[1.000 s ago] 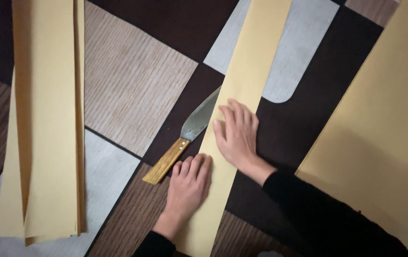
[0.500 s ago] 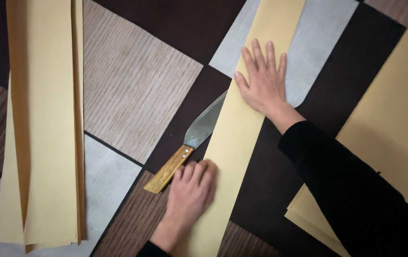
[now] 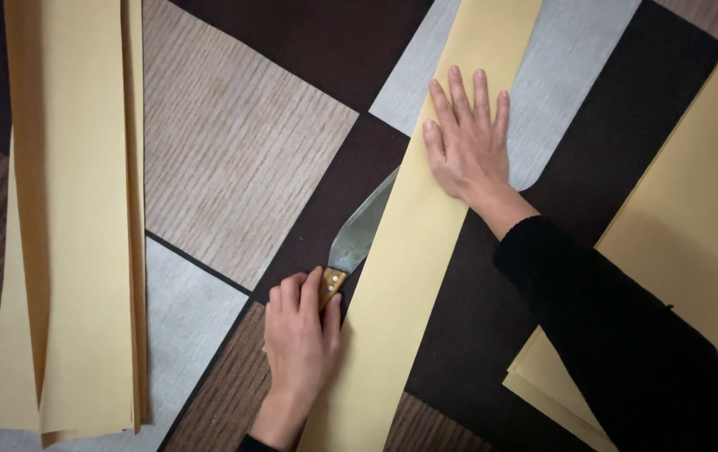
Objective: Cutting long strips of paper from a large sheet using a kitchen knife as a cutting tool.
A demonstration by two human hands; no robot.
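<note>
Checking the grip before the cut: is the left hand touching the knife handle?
Touching. The head view shows the left hand with fingers wrapped over the wooden knife handle, only its top end showing.

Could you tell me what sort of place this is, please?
Probably a home floor used for paper cutting: a patterned carpet, long yellow paper strips, and a knife in the left hand.

Left hand (image 3: pixel 302 333) curled in a grip; right hand (image 3: pixel 466 141) flat, fingers spread.
</note>
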